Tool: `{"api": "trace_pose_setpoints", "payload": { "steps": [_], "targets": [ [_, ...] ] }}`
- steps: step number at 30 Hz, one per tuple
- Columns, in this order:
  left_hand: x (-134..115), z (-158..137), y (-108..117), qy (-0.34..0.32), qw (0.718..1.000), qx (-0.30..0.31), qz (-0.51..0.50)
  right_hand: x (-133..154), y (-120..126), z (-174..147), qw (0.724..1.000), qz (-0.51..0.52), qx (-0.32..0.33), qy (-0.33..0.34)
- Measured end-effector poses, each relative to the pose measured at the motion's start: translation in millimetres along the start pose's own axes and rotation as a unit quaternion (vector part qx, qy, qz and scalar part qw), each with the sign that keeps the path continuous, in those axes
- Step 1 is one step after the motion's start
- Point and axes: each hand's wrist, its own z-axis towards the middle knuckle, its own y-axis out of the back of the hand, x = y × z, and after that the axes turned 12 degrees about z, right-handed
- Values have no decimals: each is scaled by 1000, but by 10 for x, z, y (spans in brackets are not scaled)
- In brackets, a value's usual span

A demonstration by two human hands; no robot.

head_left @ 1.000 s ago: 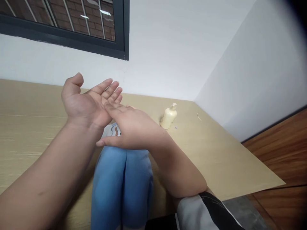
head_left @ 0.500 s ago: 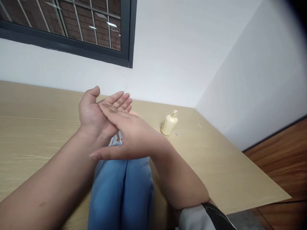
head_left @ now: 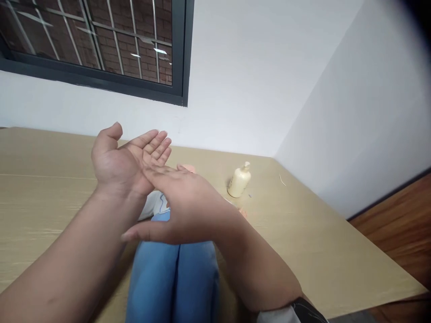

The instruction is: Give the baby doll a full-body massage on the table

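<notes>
Palm up, my left hand (head_left: 126,163) has its thumb raised and its fingers stretched away from me, with nothing held. My right hand (head_left: 185,204) lies across the edge of that palm, back upward, fingers out and thumb pointing left. Its fingertips are at the left palm, partly hidden from sight. Behind the right forearm stands a cream pump bottle (head_left: 239,180), upright and apart from both hands. Blue jeans (head_left: 175,278) on two bent legs show below the hands.
A wood-coloured board (head_left: 303,242) spreads under everything up to the white wall (head_left: 235,89). A dark-framed window (head_left: 183,54) is at upper left. Small peach-coloured things (head_left: 188,168) lie partly behind the right hand. A thin pale strip (head_left: 282,180) rests right of the bottle.
My left hand has moved left, and my right hand has slid down from its middle toward the palm's edge. The whole view has tilted slightly upward.
</notes>
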Motion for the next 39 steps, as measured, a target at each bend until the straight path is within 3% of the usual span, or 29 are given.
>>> {"api": "trace_pose_setpoints", "payload": {
  "steps": [6, 11, 16, 21, 25, 29, 33, 39],
  "targets": [
    [77, -140, -94, 34, 999, 32, -18, 95, 31, -10, 1000, 23, 10, -14],
    [42, -246, -157, 29, 999, 37, 3, -58, -21, 61, 1000, 14, 8, -12],
    [-17, -171, -77, -13, 1000, 23, 7, -93, -58, 54, 1000, 16, -20, -13],
    [-1, -30, 52, -64, 996, 55, -13, 127, -18, -30, 999, 30, -14, -10],
    [38, -53, 19, -56, 995, 73, -22, 300, -41, -75, 999, 31, -26, -19],
    [120, -151, -25, -16, 992, 114, -41, 252, -125, -7, 1000, 7, -30, -7],
    [168, -241, -46, -19, 984, 164, -73, 136, -149, 77, 998, -24, -53, -5],
    [95, -260, -125, -1, 993, 98, -66, 38, 12, 67, 996, 18, -75, -35]
  ]
}}
